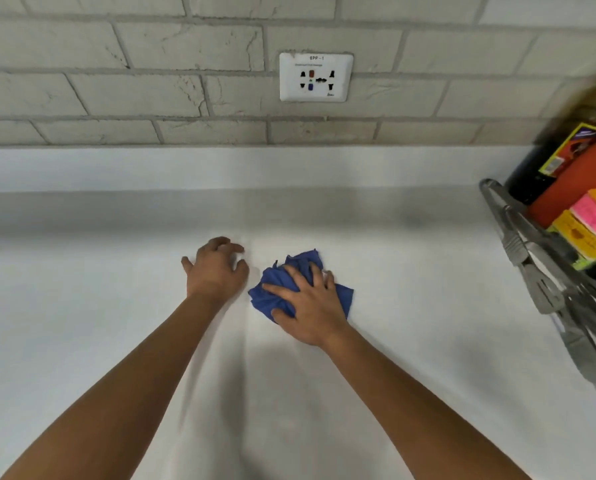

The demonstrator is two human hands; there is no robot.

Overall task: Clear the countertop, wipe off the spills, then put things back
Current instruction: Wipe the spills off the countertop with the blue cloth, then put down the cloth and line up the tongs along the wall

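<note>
White counter mid-span: right hand flat, pressing soft limp blue cloth; bunch centre to grip. Left hand loosely curled, empty.

Bare countertop left; tongs right.

Countertop smooth matt; cloth crumpled fabric; tongs brushed metal.
</note>
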